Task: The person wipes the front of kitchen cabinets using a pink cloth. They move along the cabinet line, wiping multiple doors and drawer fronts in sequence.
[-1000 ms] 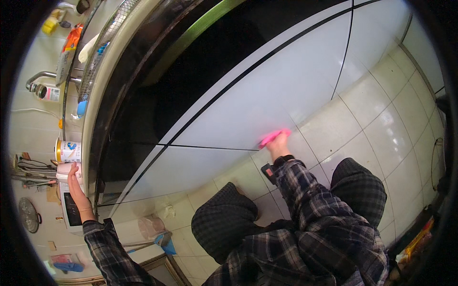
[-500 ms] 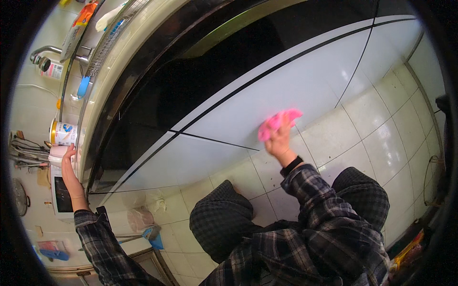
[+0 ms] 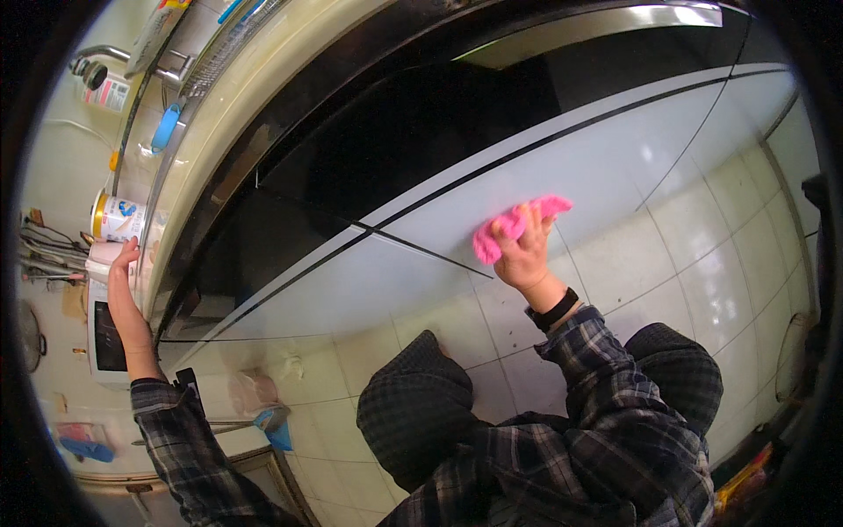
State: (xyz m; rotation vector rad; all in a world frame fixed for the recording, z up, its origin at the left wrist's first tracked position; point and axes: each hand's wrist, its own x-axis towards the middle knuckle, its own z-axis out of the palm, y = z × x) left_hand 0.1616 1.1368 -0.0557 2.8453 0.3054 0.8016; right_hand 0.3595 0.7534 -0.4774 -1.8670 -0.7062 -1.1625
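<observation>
Right hand gripping a crumpled pink cloth, up against a glossy white cabinet panel! Pale square floor tiles spread below that hand. Left hand, fingers extended, sits at the cream counter edge; a white-and-yellow cylindrical can stands just beyond. More pink shows now than a second ago, the right hand higher on the panel.
</observation>
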